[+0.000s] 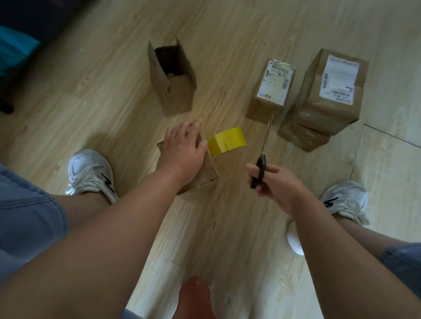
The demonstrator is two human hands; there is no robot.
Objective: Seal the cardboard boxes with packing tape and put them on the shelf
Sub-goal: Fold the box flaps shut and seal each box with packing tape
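My left hand (pixel 182 151) rests flat on top of a small cardboard box (pixel 207 174) on the wooden floor between my feet. A yellow roll of packing tape (pixel 228 141) sits against the box's far right corner, beside my fingertips. My right hand (pixel 274 186) grips the black handles of a pair of scissors (pixel 264 149), blades pointing away from me. Farther off stand an open-topped cardboard box (pixel 173 76), a small labelled closed box (pixel 272 90) and a larger labelled box (pixel 329 94) stacked on another.
My two white sneakers (pixel 92 172) (pixel 344 198) flank the work spot. A white object (pixel 294 241) lies by my right forearm. Dark furniture with pink and teal cloth (pixel 4 49) fills the far left.
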